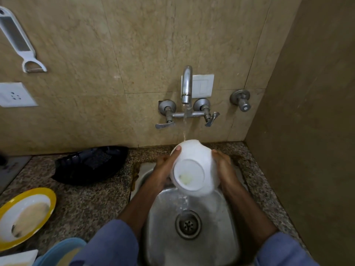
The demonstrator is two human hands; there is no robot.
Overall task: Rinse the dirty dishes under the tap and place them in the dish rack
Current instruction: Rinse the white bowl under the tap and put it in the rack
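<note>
A white bowl (195, 166) is held upside down and tilted, its base toward me, over the steel sink (226, 237). A yellowish smear marks its base. Water runs from the wall tap (187, 85) onto the bowl's far side and streams off its lower rim toward the drain (188, 225). My left hand (165, 167) grips the bowl's left side, thumb on the rim. My right hand (223, 166) holds its right side. A black dish rack (90, 164) sits on the counter left of the sink.
A dirty yellow-rimmed plate (25, 217) and a blue plate (63, 252) lie on the granite counter at the lower left. A white peeler (19, 41) hangs on the tiled wall above a socket (15, 95). A side wall (311, 131) stands close on the right.
</note>
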